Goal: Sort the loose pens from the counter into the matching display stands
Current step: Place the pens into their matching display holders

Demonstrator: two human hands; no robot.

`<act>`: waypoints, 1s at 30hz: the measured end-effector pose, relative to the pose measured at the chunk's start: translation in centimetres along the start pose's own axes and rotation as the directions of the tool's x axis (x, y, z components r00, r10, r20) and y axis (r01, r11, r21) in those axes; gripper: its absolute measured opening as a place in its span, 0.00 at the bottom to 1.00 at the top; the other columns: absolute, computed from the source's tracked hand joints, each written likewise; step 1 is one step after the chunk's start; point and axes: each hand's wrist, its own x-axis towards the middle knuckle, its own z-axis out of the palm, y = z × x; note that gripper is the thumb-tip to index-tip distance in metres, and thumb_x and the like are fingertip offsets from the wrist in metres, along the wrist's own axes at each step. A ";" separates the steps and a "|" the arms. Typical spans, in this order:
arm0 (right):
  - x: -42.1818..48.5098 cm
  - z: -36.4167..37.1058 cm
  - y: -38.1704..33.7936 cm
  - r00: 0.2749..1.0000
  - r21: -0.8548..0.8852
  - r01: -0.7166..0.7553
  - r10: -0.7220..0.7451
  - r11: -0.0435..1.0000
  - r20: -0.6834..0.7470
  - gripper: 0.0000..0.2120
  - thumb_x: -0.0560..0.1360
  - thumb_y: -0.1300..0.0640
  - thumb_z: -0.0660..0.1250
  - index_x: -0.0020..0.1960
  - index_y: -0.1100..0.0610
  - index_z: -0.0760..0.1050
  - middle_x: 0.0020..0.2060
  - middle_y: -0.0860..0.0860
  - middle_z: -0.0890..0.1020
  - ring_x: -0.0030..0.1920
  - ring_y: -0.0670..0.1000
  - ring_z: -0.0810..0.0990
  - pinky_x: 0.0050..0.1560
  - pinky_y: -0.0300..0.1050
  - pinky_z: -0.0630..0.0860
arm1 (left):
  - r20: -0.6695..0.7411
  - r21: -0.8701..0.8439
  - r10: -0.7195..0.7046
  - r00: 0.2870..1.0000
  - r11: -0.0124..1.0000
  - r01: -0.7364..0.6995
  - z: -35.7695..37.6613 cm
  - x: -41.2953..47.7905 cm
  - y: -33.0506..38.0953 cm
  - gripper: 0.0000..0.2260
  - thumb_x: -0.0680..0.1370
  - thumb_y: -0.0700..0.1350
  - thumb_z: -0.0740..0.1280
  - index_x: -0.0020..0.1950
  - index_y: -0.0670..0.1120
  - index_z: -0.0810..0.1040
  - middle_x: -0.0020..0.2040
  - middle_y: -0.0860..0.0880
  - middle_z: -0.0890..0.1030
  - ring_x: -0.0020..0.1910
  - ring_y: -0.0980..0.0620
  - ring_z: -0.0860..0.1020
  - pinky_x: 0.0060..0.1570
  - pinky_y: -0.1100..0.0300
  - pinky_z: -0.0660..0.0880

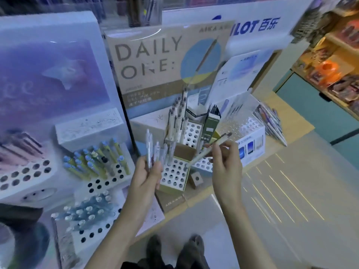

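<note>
Sorting looks partway done: the right grip (225,164) pinches one cream pen (207,150), its tip just over the holed stand (174,175) on the desk (206,191). The left grip (145,177) clutches a bundle of clear pens (150,150) not yet placed. Other cream pens (178,117) stand racked behind. Legible writing: "DAILY ONE:" on the backboard (155,55), "PILOT 百乐" on the white sign (252,26), "AIKA" on the green box (210,129).

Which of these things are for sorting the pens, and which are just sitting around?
For the job:
cream pen in the right grip
clear pens in the left grip
white stand with holes
cream pens already standing behind it

Just lying about:
DAILY ONE sign
small brown cube
pen packets on the right
orange thing on the shelf
</note>
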 end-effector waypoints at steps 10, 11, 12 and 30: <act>9.4 2.1 -1.2 0.901 -0.042 0.342 -0.315 0.939 0.300 0.05 0.81 0.60 0.62 0.47 0.57 0.67 0.35 0.43 0.74 0.35 0.44 0.73 0.32 0.35 0.67 | -0.335 -0.057 -0.002 0.942 0.998 -0.019 4.4 3.8 0.4 0.09 0.82 0.45 0.56 0.46 0.48 0.74 0.32 0.56 0.77 0.31 0.59 0.74 0.33 0.68 0.73; 10.0 2.1 -1.1 0.884 -0.026 0.353 -0.324 0.935 0.338 0.04 0.81 0.60 0.62 0.47 0.57 0.67 0.35 0.44 0.75 0.35 0.46 0.73 0.33 0.38 0.67 | -0.367 -0.055 0.005 0.930 0.998 -0.027 4.8 3.9 0.4 0.09 0.82 0.45 0.56 0.46 0.49 0.75 0.33 0.57 0.78 0.32 0.60 0.75 0.33 0.68 0.74; 10.6 2.2 -1.0 0.867 -0.008 0.366 -0.338 0.931 0.367 0.04 0.80 0.60 0.62 0.47 0.57 0.68 0.35 0.44 0.75 0.36 0.47 0.73 0.34 0.40 0.68 | -0.389 -0.052 0.014 0.921 0.998 -0.037 5.2 4.1 0.5 0.09 0.82 0.44 0.55 0.47 0.49 0.75 0.34 0.57 0.80 0.33 0.61 0.76 0.34 0.69 0.74; 12.3 2.6 0.6 0.638 -0.017 0.441 -0.300 0.897 0.709 0.03 0.78 0.58 0.66 0.47 0.57 0.74 0.39 0.46 0.79 0.40 0.48 0.77 0.40 0.48 0.76 | -0.469 -0.110 0.054 0.882 0.987 -0.119 7.7 3.8 1.5 0.13 0.78 0.53 0.57 0.56 0.48 0.73 0.40 0.47 0.84 0.35 0.52 0.82 0.36 0.64 0.77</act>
